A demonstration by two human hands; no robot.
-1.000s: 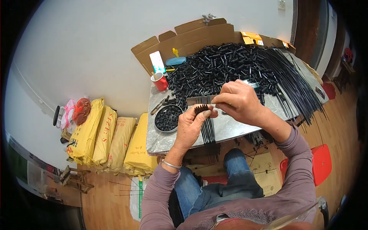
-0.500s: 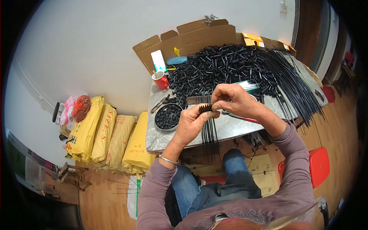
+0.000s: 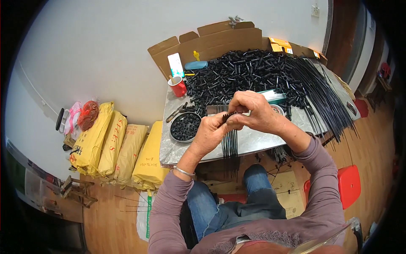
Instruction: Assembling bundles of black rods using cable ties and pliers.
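My left hand [image 3: 208, 134], a bracelet at its wrist, is closed on a row of small black pieces [image 3: 227, 116] set side by side like comb teeth. Over the far end of this row my right hand [image 3: 255, 111] is closed, thumb and fingers pinching it and hiding much of it. Under both hands a bundle of thin black rods [image 3: 230, 149] lies across the table's near edge, its ends hanging past it. Whether the pieces are joined to the rods I cannot tell. Left of my left hand stands a round dish of small black rings [image 3: 186, 127].
A large heap of short black tubes [image 3: 249, 72] covers the back of the grey table [image 3: 171, 152]. Long black rods [image 3: 325, 95] lie at the right. A red mug [image 3: 178, 88] and a phone [image 3: 175, 64] are at the left. Yellow sacks [image 3: 150, 156] stand beside the table.
My right hand has shifted left and closed further over the row of pieces, which is now mostly covered. My left hand stays nearly in place, still gripping it.
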